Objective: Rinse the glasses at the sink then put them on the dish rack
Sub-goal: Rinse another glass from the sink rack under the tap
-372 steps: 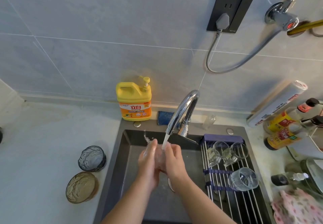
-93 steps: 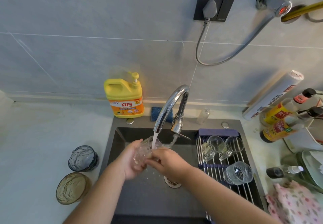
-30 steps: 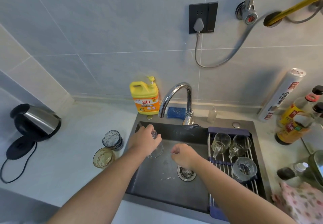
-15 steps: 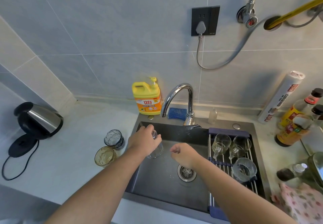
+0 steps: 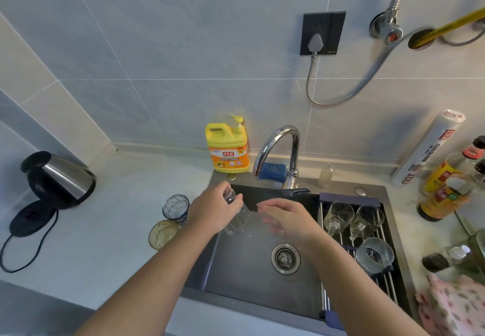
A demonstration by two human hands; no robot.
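Note:
My left hand (image 5: pixel 214 209) grips a clear glass (image 5: pixel 237 220), held mouth down over the left side of the dark sink (image 5: pixel 236 280). My right hand (image 5: pixel 284 217) hovers just right of that glass with fingers spread, holding nothing. The tap (image 5: pixel 278 149) is off. On the dish rack (image 5: pixel 338 241) across the sink's right side lie two clear handled glasses (image 5: pixel 338 216) (image 5: pixel 366 221) and a ribbed glass (image 5: pixel 374 255). A blue-grey textured glass (image 5: pixel 175 207) and an amber glass (image 5: pixel 162 233) stand on the counter left of the sink.
A yellow detergent jug (image 5: pixel 228 149) and blue sponge (image 5: pixel 271 171) sit behind the sink. A kettle (image 5: pixel 57 178) with its base stands far left. Sauce bottles (image 5: pixel 446 186), a wrap roll (image 5: pixel 427 149) and a pink cloth (image 5: pixel 454 306) crowd the right counter. The drain (image 5: pixel 285 258) lies mid-sink.
The water stopped running a few seconds back. Since half a second ago my right hand has opened from a loose fist and lifted toward the glass, which my left hand still holds.

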